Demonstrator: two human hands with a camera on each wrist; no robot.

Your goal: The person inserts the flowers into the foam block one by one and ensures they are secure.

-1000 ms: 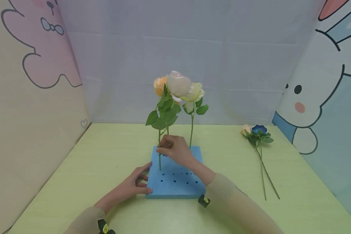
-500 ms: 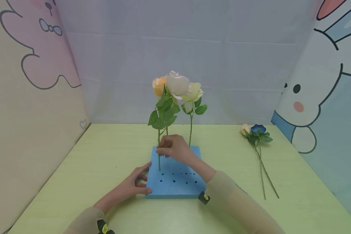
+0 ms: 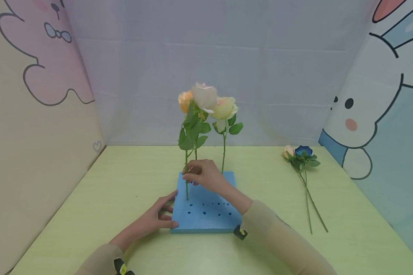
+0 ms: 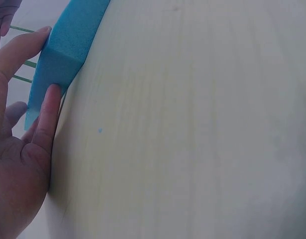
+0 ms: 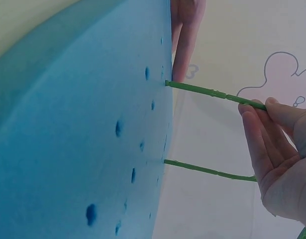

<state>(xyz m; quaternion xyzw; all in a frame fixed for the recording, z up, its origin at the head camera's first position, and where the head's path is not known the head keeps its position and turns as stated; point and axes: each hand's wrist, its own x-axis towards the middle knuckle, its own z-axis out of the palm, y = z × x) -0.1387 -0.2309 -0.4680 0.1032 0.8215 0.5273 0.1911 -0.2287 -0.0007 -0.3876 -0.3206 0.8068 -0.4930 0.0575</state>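
My right hand (image 3: 206, 176) pinches the green stem (image 5: 212, 92) of a pale pink rose (image 3: 204, 97) between thumb and fingers. The stem's lower end meets the left part of a blue foam block (image 3: 206, 223) dotted with holes. Behind it stand an orange rose (image 3: 185, 101) and a pale yellow rose (image 3: 225, 108), both upright, their stem bases partly hidden by my right hand or the leaves. My left hand (image 3: 158, 214) rests at the block's left side, its extended fingertips touching the foam, as the left wrist view (image 4: 51, 94) also shows.
To the right on the pale yellow-green table (image 3: 268, 187) lie a blue rose (image 3: 303, 151) and a peach rose (image 3: 288, 151), their long stems crossing. Fabric walls with cartoon prints enclose the back and sides.
The pale pink rose has turned in my right hand's pinch: its bloom shifted slightly left and its left leaf swung inward. The left hand stays on the block's side.
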